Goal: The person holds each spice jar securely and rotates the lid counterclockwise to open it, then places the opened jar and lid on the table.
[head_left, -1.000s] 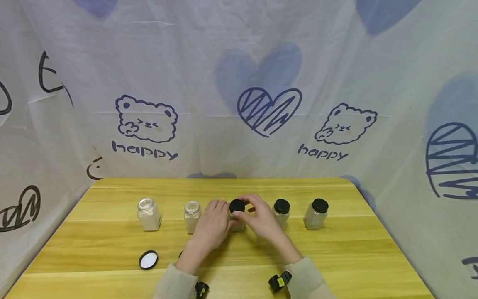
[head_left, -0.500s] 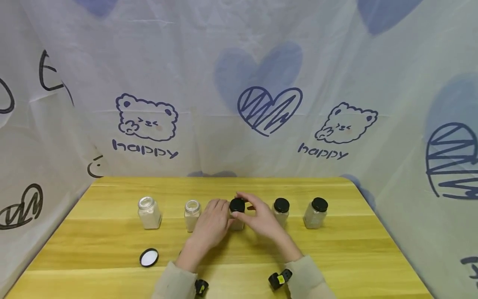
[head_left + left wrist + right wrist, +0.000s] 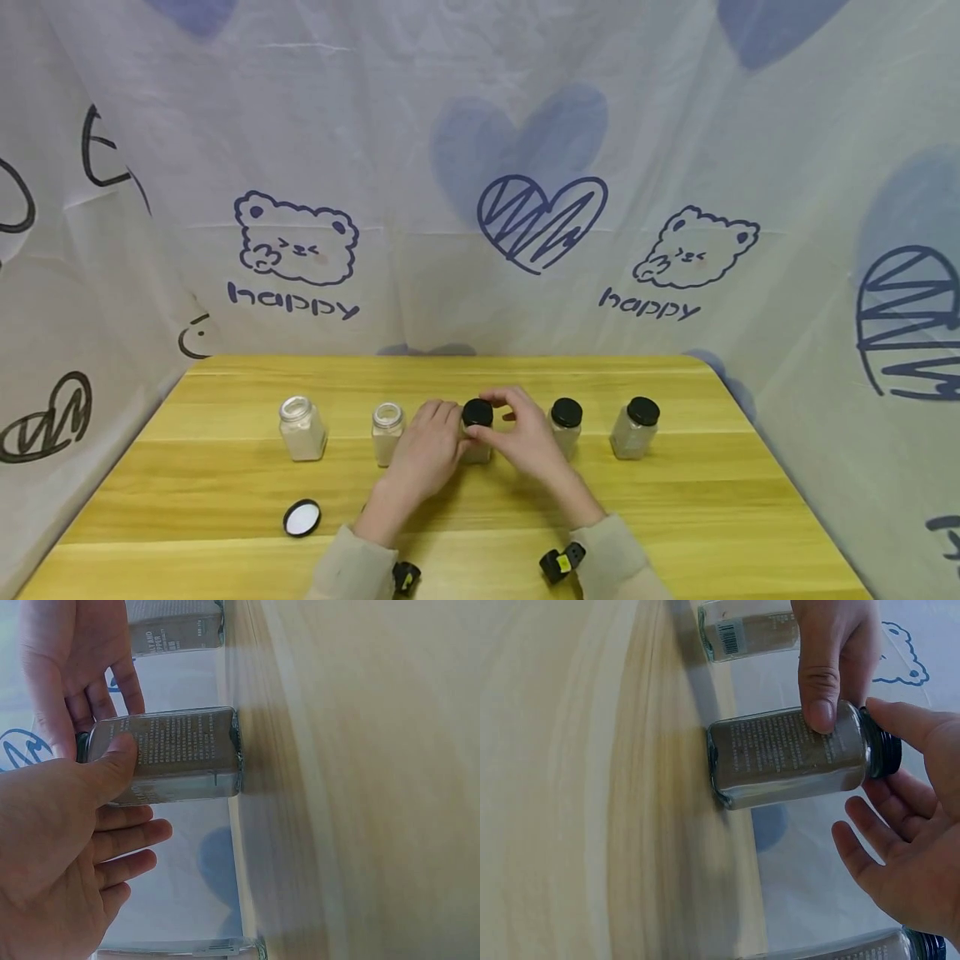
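The middle glass jar [image 3: 476,454] stands upright on the table, filled with a pale brownish content and topped by a black lid [image 3: 477,412]. My left hand [image 3: 427,450] holds its body, with the thumb on the printed side of the glass in the left wrist view. Thumb and index finger of my right hand [image 3: 525,433] pinch the lid; the other fingers stay off the jar in the right wrist view. Part of the jar is hidden by both hands in the head view.
Two lidless jars, the left one [image 3: 302,429] and its neighbour [image 3: 387,433], stand to the left. Two black-lidded jars [image 3: 565,429] [image 3: 634,427] stand to the right. One loose lid [image 3: 302,518] lies white side up near the front; a dark edge shows beside the left forearm.
My right fingers shift slightly around the lid. The left hand and the jar stay in place.
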Action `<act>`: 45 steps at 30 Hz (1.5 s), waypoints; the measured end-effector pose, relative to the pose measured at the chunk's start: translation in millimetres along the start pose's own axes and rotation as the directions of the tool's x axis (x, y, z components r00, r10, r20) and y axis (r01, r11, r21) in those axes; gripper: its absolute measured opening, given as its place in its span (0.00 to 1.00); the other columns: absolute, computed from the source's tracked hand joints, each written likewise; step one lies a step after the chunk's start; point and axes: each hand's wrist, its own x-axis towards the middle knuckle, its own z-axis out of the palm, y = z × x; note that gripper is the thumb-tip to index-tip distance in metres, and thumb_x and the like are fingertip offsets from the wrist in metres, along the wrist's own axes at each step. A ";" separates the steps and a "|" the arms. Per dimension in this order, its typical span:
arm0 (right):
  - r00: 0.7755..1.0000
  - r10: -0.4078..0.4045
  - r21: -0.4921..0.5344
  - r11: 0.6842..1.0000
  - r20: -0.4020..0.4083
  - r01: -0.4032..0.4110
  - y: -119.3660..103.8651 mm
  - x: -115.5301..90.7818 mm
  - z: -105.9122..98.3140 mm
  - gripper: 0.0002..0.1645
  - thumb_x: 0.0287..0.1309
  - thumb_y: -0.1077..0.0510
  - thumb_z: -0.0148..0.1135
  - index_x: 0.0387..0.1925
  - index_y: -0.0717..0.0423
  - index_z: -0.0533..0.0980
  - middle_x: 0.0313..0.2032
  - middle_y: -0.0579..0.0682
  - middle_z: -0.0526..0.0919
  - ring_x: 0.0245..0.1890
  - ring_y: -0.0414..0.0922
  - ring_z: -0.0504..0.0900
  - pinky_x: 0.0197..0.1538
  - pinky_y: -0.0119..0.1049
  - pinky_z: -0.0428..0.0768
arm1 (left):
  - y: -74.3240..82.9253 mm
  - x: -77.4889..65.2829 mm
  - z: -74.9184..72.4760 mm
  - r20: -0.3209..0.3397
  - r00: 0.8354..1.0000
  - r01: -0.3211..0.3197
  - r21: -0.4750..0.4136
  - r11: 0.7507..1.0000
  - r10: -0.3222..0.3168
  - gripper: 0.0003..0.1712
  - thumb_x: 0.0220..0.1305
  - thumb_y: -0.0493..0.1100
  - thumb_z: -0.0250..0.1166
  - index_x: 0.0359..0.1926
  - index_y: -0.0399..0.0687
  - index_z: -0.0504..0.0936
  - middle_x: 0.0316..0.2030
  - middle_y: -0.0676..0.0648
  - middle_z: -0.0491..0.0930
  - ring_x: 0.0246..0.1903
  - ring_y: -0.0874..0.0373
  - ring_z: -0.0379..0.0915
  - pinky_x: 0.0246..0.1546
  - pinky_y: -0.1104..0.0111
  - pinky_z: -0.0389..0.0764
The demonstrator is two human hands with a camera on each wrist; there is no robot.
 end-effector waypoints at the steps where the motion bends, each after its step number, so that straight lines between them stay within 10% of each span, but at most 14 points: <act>1: 1.000 -0.008 0.000 1.000 0.006 0.008 0.9 -0.4 -0.6 0.28 0.49 0.48 0.73 0.52 0.48 0.75 0.49 0.40 0.77 0.50 0.39 0.75 0.51 0.42 0.78 | 0.3 0.0 0.5 0.001 1.000 0.002 0.000 1.000 -0.002 0.29 0.62 0.55 0.63 0.52 0.34 0.75 0.47 0.43 0.77 0.51 0.48 0.69 0.61 0.60 0.68; 16: 0.989 -0.066 0.013 0.998 0.131 0.064 0.0 -2.6 -1.9 0.29 0.57 0.54 0.66 0.61 0.43 0.72 0.59 0.44 0.75 0.59 0.44 0.72 0.55 0.47 0.77 | -1.0 -3.2 4.7 0.000 1.000 0.006 0.003 1.000 -0.006 0.30 0.61 0.54 0.64 0.53 0.33 0.74 0.48 0.41 0.77 0.53 0.47 0.69 0.61 0.59 0.68; 45: 0.998 -0.022 0.015 1.000 0.066 0.021 -0.1 2.0 -3.1 0.27 0.53 0.53 0.69 0.56 0.47 0.75 0.52 0.39 0.76 0.52 0.38 0.74 0.53 0.41 0.77 | -1.9 1.2 3.7 -0.009 1.000 0.003 -0.014 1.000 -0.003 0.29 0.63 0.55 0.63 0.52 0.34 0.75 0.48 0.42 0.77 0.52 0.48 0.69 0.61 0.60 0.68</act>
